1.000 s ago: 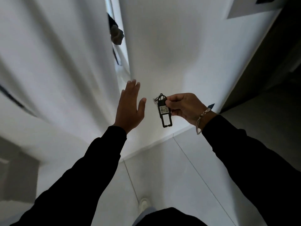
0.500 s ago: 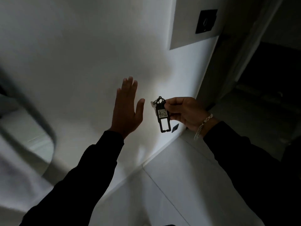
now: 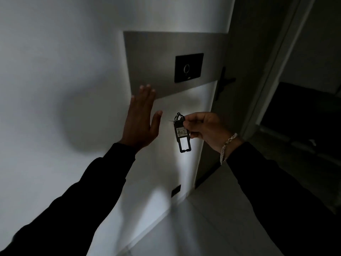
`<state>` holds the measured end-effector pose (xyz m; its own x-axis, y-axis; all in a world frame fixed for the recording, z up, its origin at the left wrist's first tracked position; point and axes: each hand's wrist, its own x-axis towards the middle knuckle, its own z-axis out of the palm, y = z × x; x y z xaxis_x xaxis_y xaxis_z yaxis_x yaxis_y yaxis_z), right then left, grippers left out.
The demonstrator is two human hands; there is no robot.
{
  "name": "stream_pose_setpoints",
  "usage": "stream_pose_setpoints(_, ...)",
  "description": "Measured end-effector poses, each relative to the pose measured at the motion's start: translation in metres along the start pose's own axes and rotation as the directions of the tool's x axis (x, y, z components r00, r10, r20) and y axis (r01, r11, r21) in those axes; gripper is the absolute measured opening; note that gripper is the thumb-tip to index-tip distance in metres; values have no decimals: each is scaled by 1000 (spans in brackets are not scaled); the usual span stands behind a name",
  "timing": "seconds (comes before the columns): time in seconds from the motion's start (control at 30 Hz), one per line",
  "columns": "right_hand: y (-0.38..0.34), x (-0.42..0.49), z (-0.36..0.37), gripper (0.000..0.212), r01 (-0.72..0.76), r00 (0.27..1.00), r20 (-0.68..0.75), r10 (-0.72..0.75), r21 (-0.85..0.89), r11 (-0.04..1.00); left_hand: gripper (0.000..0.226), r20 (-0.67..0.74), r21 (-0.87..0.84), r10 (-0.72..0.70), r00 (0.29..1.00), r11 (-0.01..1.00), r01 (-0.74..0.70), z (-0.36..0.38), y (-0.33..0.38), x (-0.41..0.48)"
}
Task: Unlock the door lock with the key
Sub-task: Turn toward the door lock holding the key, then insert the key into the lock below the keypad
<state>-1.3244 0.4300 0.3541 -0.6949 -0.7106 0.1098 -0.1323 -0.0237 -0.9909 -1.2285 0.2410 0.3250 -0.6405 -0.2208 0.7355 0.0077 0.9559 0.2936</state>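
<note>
- The right hand (image 3: 204,127) pinches a key (image 3: 175,120) with its fingers (image 3: 191,123); a black tag (image 3: 183,136) marked "402" hangs below.
- The left hand (image 3: 141,120) is raised flat, fingers together, thumb apart, holding nothing, near the white door (image 3: 73,71).
- The door lock (image 3: 188,68), a dark plate on a grey panel (image 3: 147,61), sits above both hands, apart from the key.
- A dark handle (image 3: 224,82) shows at the door's edge.

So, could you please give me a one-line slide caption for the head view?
Right hand holds a tagged key below the dark lock plate; left hand raised open beside it.
</note>
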Motion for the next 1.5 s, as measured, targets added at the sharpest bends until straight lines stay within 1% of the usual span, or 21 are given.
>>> stream_pose_setpoints(0.07, -8, 25, -33, 13, 11, 1000, 29, -9, -69, 998, 60, -21, 43, -11, 1000, 999, 11, 20, 12, 31)
stream_pose_setpoints(0.17, -24, 68, -75, 14, 58, 995, 84, -45, -162, 985, 59, -90, 124, -1, 996, 992, 13, 44, 18, 72)
stream_pose_setpoints(0.27, -37, 110, -102, 12, 128, 982, 160, -101, -170, 977, 62, -179, 253, 84, 980, 967, -37, 54, 8, 104)
stream_pose_setpoints(0.37, -48, 155, -122, 13, 193, 964, 208, -166, -122, 973, 67, -222, 422, 148, 964, 906, -42, 55, -13, 139)
stream_pose_setpoints(0.5, -66, 209, -136, 13, 265, 944, 216, -249, -47, 963, 67, -224, 585, 217, 950, 810, -47, 69, -26, 172)
stream_pose_setpoints(0.6, -78, 241, -141, 22, 337, 924, 212, -317, -60, 940, 64, -290, 669, 250, 924, 743, 9, 83, -26, 189)
stream_pose_setpoints(0.67, -87, 260, -146, 16, 396, 899, 232, -372, -66, 916, 64, -330, 718, 279, 902, 694, 48, 90, -25, 201)
stream_pose_setpoints(0.73, -94, 274, -150, 15, 459, 871, 229, -435, -61, 886, 65, -345, 746, 284, 895, 661, 78, 93, -24, 210)
stream_pose_setpoints(0.87, -97, 298, -162, 15, 554, 818, 201, -540, -16, 833, 68, -369, 824, 242, 897, 532, 195, 101, -27, 215)
stream_pose_setpoints(0.97, -98, 310, -166, 17, 614, 773, 179, -608, 26, 789, 68, -413, 832, 229, 881, 488, 264, 106, -25, 218)
stream_pose_setpoints(1.03, -97, 318, -168, 16, 618, 770, 163, -616, 48, 785, 68, -416, 844, 221, 882, 456, 284, 107, -24, 220)
stream_pose_setpoints(1.1, -91, 324, -167, 11, 607, 774, 185, -606, 57, 792, 68, -409, 858, 214, 887, 420, 294, 106, -25, 220)
stream_pose_setpoints(1.27, -75, 328, -164, 17, 590, 773, 232, -591, 82, 803, 70, -395, 885, 229, 890, 352, 303, 105, -29, 221)
stream_pose_setpoints(1.37, -68, 328, -163, 16, 610, 763, 235, -602, 47, 791, 71, -394, 893, 223, 892, 322, 314, 104, -30, 219)
stream_pose_setpoints(1.43, -64, 330, -167, 15, 618, 763, 231, -604, 16, 786, 72, -396, 891, 221, 891, 326, 315, 105, -32, 219)
stream_pose_setpoints(1.5, -63, 328, -168, 16, 649, 745, 250, -618, -58, 759, 73, -409, 886, 225, 884, 329, 326, 106, -34, 218)
